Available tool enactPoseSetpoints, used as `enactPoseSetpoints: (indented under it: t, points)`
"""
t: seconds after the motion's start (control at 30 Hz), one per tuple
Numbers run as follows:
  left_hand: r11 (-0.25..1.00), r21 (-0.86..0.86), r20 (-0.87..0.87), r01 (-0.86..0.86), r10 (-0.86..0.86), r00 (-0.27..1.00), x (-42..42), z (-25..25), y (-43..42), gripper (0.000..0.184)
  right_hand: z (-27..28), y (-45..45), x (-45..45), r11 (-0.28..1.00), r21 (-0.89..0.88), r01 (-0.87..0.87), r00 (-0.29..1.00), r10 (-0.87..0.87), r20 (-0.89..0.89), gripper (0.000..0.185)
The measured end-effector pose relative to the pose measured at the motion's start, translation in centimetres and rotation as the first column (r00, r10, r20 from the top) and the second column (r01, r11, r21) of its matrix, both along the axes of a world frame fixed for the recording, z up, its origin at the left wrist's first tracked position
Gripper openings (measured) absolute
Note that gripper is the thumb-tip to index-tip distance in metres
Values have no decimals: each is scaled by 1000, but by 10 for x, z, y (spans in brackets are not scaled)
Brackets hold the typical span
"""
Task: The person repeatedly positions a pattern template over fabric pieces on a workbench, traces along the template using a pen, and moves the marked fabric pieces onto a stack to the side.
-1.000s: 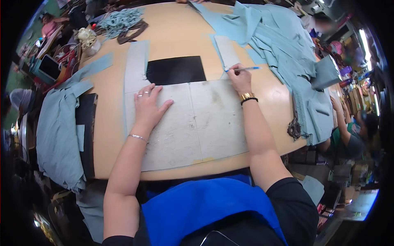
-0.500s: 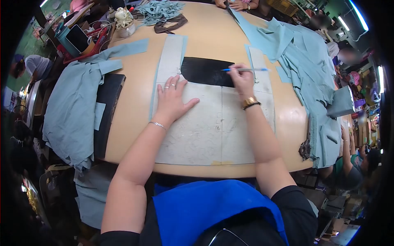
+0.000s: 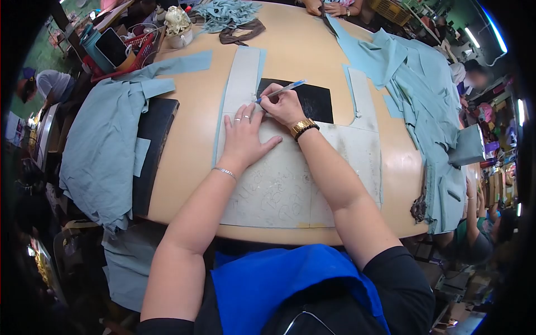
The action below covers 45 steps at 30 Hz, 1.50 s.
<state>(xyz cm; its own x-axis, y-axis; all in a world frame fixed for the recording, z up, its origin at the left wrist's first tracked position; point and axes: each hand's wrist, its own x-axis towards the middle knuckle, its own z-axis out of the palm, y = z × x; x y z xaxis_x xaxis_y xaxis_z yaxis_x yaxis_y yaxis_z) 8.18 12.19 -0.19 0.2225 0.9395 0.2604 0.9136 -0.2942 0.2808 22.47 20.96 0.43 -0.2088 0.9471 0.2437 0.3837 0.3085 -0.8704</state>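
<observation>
A large whitish pattern piece (image 3: 273, 190) with a cut-out neck curve lies on light blue fabric (image 3: 219, 134), whose edge shows along its sides. My left hand (image 3: 244, 131) rests flat on it with the fingers apart, beside the left corner of the curve. In my right hand (image 3: 283, 106) is a blue-capped pen (image 3: 291, 85), its tip at the pattern's edge close to my left fingertips. Under my right hand, a black sheet (image 3: 318, 103) shows inside the cut-out.
Folded light blue fabric (image 3: 100, 145) lies on a dark board (image 3: 162, 134) at the left. More blue fabric (image 3: 430, 106) is heaped along the right edge. A red basket (image 3: 146, 49) and a pile of blue scraps (image 3: 226, 14) are at the far left. Another person's hands (image 3: 335, 8) are at the far edge.
My right hand has moved left with the pen, from the right part of the black sheet to the left corner of the curve. My left hand stays on the pattern.
</observation>
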Motion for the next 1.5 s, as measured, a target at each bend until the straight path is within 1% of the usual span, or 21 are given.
enactPoseSetpoints:
  t: [0.2, 0.3, 0.4, 0.5, 0.6, 0.7, 0.73, 0.8, 0.83, 0.93, 0.97, 1.07, 1.13, 1.17, 1.2, 1.27, 1.33, 1.37, 1.4, 1.43, 1.5]
  points:
    - [1000, -15, -26, -6, 6, 1000, -1, -3, 1, 81, -10, 5, 0, 1000, 12, 8, 1000, -8, -30, 16]
    - [999, -33, -28, -7, 6, 1000, -1, -1, 1, 81, -16, 7, 1, 1000, 26, -8, 998, 10, -69, 15]
    - [1000, -26, -24, -6, 5, 1000, -1, -1, 1, 80, -15, 7, 0, 999, 43, 19, 993, -14, -114, 15]
    - [1000, -29, -24, -13, 12, 1000, 0, -2, 1, 79, -11, 5, 0, 996, 88, -16, 1000, 17, -7, 16]
    - [999, -38, -35, -11, 10, 999, 1, 0, 1, 80, -2, 2, 1, 998, 56, 30, 999, -32, 44, 16]
    - [1000, -18, -36, -16, 16, 999, 0, -3, 1, 80, -3, 0, 1, 999, 51, 4, 999, -2, -42, 16]
    - [1000, -5, -35, -18, 18, 999, 1, -3, 1, 80, -4, 0, 0, 999, 44, 4, 1000, -3, -28, 16]
    - [999, -32, -19, -23, 22, 1000, 1, -1, 0, 78, -4, 2, 0, 999, 30, 12, 1000, -12, -3, 16]
    - [999, -42, -14, -20, 19, 1000, 1, 3, 0, 78, -3, 2, 1, 1000, -19, 16, 999, -17, -38, 16]
    - [996, -93, -4, -3, 3, 1000, 0, 9, 0, 73, -10, 2, 10, 992, 12, 125, 984, -122, -127, 15]
    - [997, -74, 13, -1, 2, 1000, -1, 9, 1, 71, -9, -5, 18, 995, -55, 83, 950, -96, -298, 15]
    - [999, -45, 51, 29, -27, 998, -3, 0, 2, 69, 4, -54, 73, 977, -47, 210, 933, -215, -287, 15]
    - [998, -45, 50, 37, -34, 998, -4, -4, 2, 70, -3, -94, 127, 941, 29, 336, 933, -329, -148, 17]
    - [996, -84, 35, 40, -37, 999, -2, -1, 0, 71, -3, -118, 161, 908, 80, 411, 910, -414, 27, 18]
    - [994, -94, 17, 47, -46, 999, -1, 1, -5, 72, -3, -143, 192, 872, 140, 469, 850, -489, 197, 19]
    - [992, -117, -14, 48, -50, 999, 1, 4, -16, 74, 12, -192, 229, 790, 243, 563, 700, -612, 368, 21]
    - [991, -118, -13, 62, -64, 998, 7, 5, -31, 76, 2, -221, 261, 762, 148, 630, 644, -619, 449, 27]
    - [990, -123, -15, 64, -67, 998, 10, 5, -38, 77, -1, -226, 269, 776, 58, 628, 729, -613, 305, 28]
    - [991, -124, -18, 57, -59, 998, 14, 4, -45, 77, -6, -231, 275, 793, -31, 609, 787, -599, 147, 31]
    - [991, -123, -22, 48, -51, 998, 18, 2, -51, 77, -4, -235, 272, 811, -115, 573, 815, -579, -20, 33]
    - [991, -129, -26, 40, -44, 999, 19, 2, -58, 78, 7, -236, 273, 750, -298, 591, 741, -650, -167, 34]
